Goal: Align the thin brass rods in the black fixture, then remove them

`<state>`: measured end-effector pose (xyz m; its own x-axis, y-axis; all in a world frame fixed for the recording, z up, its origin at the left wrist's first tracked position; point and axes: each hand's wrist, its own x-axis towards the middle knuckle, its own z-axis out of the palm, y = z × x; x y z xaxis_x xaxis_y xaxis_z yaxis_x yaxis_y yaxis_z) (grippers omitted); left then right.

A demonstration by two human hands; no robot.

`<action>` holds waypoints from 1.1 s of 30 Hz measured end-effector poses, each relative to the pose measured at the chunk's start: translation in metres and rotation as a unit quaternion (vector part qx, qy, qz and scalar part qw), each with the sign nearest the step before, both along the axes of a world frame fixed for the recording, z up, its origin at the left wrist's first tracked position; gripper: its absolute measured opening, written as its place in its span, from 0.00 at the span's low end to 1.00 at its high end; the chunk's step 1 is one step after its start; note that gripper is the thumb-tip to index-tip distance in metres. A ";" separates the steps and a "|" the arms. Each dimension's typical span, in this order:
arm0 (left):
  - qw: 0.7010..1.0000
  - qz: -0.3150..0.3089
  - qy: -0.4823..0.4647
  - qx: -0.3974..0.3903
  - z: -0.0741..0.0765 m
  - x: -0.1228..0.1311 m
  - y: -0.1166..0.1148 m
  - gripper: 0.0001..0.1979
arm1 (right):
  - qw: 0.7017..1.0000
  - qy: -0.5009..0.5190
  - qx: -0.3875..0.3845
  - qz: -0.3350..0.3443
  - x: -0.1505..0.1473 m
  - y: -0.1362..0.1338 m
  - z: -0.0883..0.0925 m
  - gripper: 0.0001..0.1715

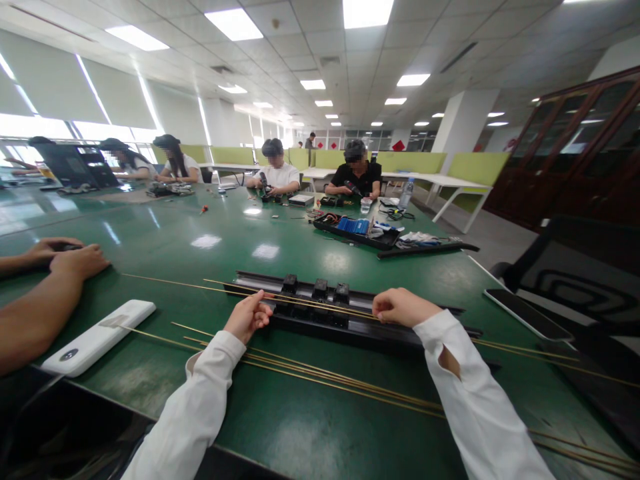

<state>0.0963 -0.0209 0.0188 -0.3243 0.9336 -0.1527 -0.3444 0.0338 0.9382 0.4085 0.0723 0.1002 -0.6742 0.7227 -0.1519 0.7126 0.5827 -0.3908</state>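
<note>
My left hand (249,319) is closed in a pinch around thin brass-coloured rods (320,305). Farther along the same rods, the curled fingers of my right hand (404,307) grip them too. The rods stretch sideways above a long black rail assembly (380,340), whose channels carry several black blocks (320,289). Whether the rods touch the blocks, I cannot tell. Between my forearms and the rail, a loose bundle of similar rods (320,381) lies on the green table (295,433), passing beneath my sleeves.
A white rectangular device (110,337) lies at left, near another person's hands (75,263). Beyond the rail are a black tool tray (345,227) and a water bottle (406,193). A dark-screened tablet-like slab (527,313) and a black chair (550,267) are at right. Co-workers sit across the table.
</note>
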 end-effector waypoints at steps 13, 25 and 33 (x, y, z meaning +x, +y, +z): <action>1.000 -0.002 0.000 0.002 -0.002 -0.002 0.001 0.12 | 1.000 -0.006 0.004 -0.004 0.001 -0.001 0.001 0.08; 1.000 0.002 0.007 -0.006 -0.002 -0.002 0.002 0.11 | 1.000 -0.014 0.002 -0.008 0.001 -0.001 0.003 0.07; 1.000 0.002 0.006 -0.004 -0.002 -0.002 0.001 0.12 | 1.000 -0.012 0.007 -0.007 0.002 0.000 0.001 0.08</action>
<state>0.0943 -0.0199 0.0171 -0.3291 0.9312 -0.1566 -0.3323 0.0410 0.9423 0.4110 0.0721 0.1010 -0.6603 0.7343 -0.1577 0.7297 0.5776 -0.3658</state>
